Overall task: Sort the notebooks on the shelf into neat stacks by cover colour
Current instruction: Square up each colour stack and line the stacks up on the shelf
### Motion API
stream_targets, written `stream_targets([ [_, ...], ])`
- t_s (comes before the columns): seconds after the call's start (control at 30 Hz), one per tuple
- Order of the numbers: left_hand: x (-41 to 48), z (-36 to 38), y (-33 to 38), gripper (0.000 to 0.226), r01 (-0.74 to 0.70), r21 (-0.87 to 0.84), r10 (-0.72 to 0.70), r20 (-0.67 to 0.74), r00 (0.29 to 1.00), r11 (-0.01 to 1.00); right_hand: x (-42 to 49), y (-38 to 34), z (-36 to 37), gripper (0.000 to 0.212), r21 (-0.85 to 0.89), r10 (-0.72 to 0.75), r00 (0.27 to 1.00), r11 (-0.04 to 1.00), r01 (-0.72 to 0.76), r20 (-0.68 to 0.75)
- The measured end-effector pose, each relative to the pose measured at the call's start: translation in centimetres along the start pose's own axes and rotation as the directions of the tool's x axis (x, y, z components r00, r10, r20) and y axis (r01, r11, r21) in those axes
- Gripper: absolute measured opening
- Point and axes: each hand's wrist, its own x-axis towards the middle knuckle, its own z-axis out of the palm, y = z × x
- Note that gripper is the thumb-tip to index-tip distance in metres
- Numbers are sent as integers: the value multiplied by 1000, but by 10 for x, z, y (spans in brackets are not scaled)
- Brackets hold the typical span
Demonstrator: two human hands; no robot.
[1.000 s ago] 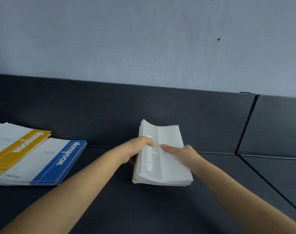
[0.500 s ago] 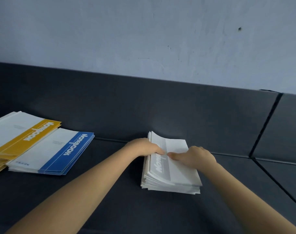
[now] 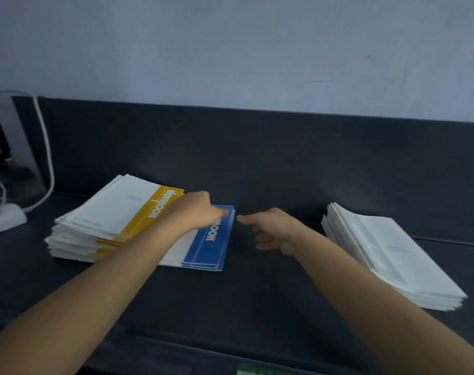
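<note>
With the left hand [image 3: 200, 212] resting on the far corner of the blue stack [image 3: 207, 250], its grip unclear, and the right hand [image 3: 273, 231] loosely spread just beside it, both should press the covers square, away from the yellow stack [image 3: 114, 212] on the shelf [image 3: 257, 307].

Open shelf [image 3: 271, 293] between blue stack [image 3: 209, 247] and white stack [image 3: 392, 255], cables [image 3: 48, 158] far left
</note>
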Motion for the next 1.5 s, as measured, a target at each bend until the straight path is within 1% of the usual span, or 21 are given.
stream_targets([
  [0.1,5,-3,-34,52,-46,30,46,-7,999,998,22,-11,37,74,138,79,996,988,-75,-28],
  [0.2,7,1,-52,50,-115,50,116,-6,993,992,35,-23,56,56,248,98,995,964,-90,-21],
  [0.27,6,5,-58,50,-172,105,173,4,985,979,41,-28,62,42,268,142,990,954,-134,-11],
  [0.4,8,9,-61,50,-249,125,252,-8,968,960,54,-28,62,44,318,276,961,911,-263,5],
  [0.43,10,9,-62,48,-254,116,258,-15,966,960,56,-27,63,40,329,283,959,904,-275,24],
  [0.53,14,8,-62,45,-264,72,266,-16,964,962,55,-20,70,14,313,220,975,925,-217,27],
  [0.57,15,7,-62,47,-265,44,266,-9,964,963,56,-18,72,12,302,186,983,937,-176,-3],
  [0.63,18,5,-60,52,-257,-12,257,-9,966,966,56,-15,69,19,289,115,991,953,-90,-72],
  [0.7,25,2,-57,64,-217,-65,215,-34,976,974,53,-12,55,20,320,65,990,947,-22,-125],
  [0.77,32,0,-52,76,-151,-188,144,-48,988,971,48,-10,35,16,376,7,980,924,69,-196],
  [0.8,33,-2,-48,82,-109,-324,103,-35,994,940,44,-8,24,15,400,-32,969,907,131,-245],
  [0.83,34,-3,-43,88,-55,-507,70,10,998,860,41,-7,15,15,415,-76,952,888,200,-296],
  [0.9,32,-3,-32,84,50,-823,109,135,985,565,34,-6,5,12,425,-160,907,842,332,-390],
  [0.93,32,1,-26,72,57,-897,162,141,977,438,30,-5,5,10,418,-205,882,819,392,-425],
  [1.0,30,10,-15,53,-44,-941,184,20,983,335,27,-4,10,13,393,-296,830,773,499,-472],
  [1.07,27,17,-8,54,-154,-944,164,-109,980,293,26,-4,17,16,340,-385,784,743,576,-487],
  [1.13,26,21,-7,55,-215,-941,166,-176,970,260,25,-4,21,16,293,-448,749,724,624,-488],
  [1.27,26,23,-12,48,-270,-934,196,-226,954,236,19,-7,18,25,276,-511,691,664,695,-510],
  [1.33,21,24,-11,52,-294,-935,209,-252,945,200,16,-7,18,30,262,-536,670,645,717,-513],
  [1.43,13,27,-10,53,-306,-939,192,-274,942,158,17,-5,22,34,236,-548,670,659,715,-501],
  [1.5,10,29,-10,49,-266,-950,164,-240,957,163,19,-3,24,37,231,-532,675,671,704,-511],
])
